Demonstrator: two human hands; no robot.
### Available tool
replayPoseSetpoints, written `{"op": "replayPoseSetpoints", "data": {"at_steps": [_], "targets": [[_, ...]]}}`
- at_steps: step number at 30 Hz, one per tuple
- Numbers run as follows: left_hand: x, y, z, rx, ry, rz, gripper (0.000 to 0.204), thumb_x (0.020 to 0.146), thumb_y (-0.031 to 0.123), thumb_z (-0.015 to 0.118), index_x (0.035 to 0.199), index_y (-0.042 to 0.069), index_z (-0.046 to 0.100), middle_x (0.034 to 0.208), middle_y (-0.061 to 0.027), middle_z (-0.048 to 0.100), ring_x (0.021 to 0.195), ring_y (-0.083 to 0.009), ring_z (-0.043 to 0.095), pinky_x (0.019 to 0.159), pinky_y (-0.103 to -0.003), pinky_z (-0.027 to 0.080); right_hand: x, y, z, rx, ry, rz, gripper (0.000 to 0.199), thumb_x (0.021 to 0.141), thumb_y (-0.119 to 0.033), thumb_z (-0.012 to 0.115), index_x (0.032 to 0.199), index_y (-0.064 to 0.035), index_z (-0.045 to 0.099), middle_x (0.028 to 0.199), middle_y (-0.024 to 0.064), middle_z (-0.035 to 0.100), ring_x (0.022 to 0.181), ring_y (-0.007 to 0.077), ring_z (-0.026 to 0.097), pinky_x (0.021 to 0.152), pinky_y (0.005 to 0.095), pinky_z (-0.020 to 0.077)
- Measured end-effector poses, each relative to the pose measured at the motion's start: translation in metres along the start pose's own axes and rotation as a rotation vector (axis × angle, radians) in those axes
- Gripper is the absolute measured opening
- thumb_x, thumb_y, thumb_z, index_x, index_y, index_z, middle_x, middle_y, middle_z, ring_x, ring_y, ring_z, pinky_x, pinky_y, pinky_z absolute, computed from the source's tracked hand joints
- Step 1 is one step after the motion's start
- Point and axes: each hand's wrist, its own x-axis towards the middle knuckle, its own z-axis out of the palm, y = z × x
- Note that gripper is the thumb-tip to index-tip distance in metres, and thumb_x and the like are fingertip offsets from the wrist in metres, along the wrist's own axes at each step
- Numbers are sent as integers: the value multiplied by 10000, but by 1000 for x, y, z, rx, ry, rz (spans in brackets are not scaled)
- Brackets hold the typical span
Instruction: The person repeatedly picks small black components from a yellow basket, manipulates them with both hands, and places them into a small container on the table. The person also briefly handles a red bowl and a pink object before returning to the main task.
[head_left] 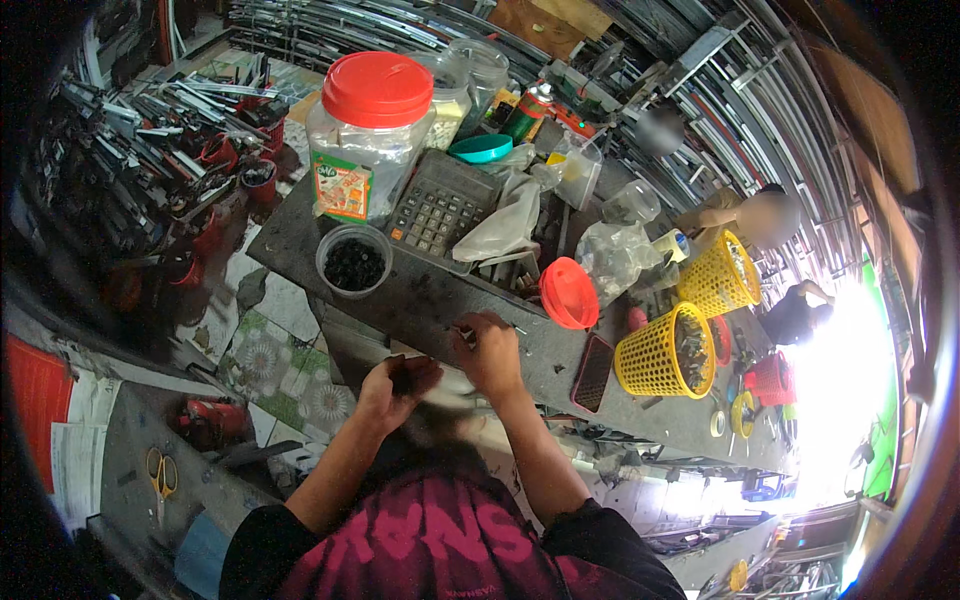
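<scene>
My left hand (pixel 396 389) is cupped, palm up, at the near edge of the dark workbench (pixel 460 292). A dark patch shows in its palm; whether this is small black pieces or shadow is unclear. Just right of it, my right hand (pixel 490 352) is closed with its fingers curled together over the bench edge. A small light bit shows at its fingertips, too small to name. Beyond my left hand stands a clear plastic tub (pixel 342 236) holding many small black pieces (pixel 355 265).
Behind the tub are a red-lidded jar (pixel 378 88) and a large calculator (pixel 440 212). To the right lie a red bowl (pixel 568 293), a phone (pixel 592 373) and yellow baskets (pixel 650 355). Scissors (pixel 160 475) lie lower left. A person (pixel 768 215) is at the far right.
</scene>
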Motion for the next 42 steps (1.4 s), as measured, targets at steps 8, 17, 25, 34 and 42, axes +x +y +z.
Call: {"op": "replayPoseSetpoints", "data": {"at_steps": [8, 17, 25, 34, 42], "targets": [[-6, 4, -1, -54, 88, 21, 468, 1102, 199, 346, 1222, -168, 610, 1224, -306, 692, 1162, -441, 682, 1116, -531, 526, 7, 20, 27, -77, -23, 22, 128, 852, -105, 779, 938, -26, 728, 964, 197, 733, 908, 404, 722, 810, 480, 581], [5, 6, -10, 35, 156, 52, 426, 1116, 258, 367, 1152, -70, 636, 1129, -232, 708, 1095, -393, 681, 1056, -520, 547, 30, 26, 52, -178, -86, 61, 214, 902, -165, 718, 1054, -20, 680, 1008, 231, 729, 978, 432, 711, 862, 513, 582], [1, 22, -20, 28, 135, 67, 393, 1119, 272, 395, 1168, -42, 627, 1104, -182, 709, 1049, -345, 704, 992, -472, 598, 34, 17, 58, -203, -201, 61, 288, 861, -212, 725, 1053, -5, 665, 1034, 203, 727, 985, 409, 719, 852, 510, 593], [15, 14, -34, 136, -119, 74, 297, 1073, 215, 474, 1187, 1, 647, 1124, -140, 710, 1064, -287, 693, 936, -459, 577, -45, -24, 74, -99, -186, -367, 287, 827, -228, 710, 1010, -9, 731, 969, 243, 745, 885, 427, 736, 695, 535, 587], [7, 13, -35, 181, -30, 76, 292, 1053, 221, 495, 1180, 22, 666, 1117, -142, 707, 1051, -295, 691, 954, -458, 576, -60, -26, 65, 134, -335, -63, 305, 865, -240, 669, 1090, -50, 750, 1048, 214, 732, 963, 434, 720, 859, 508, 580]]}}
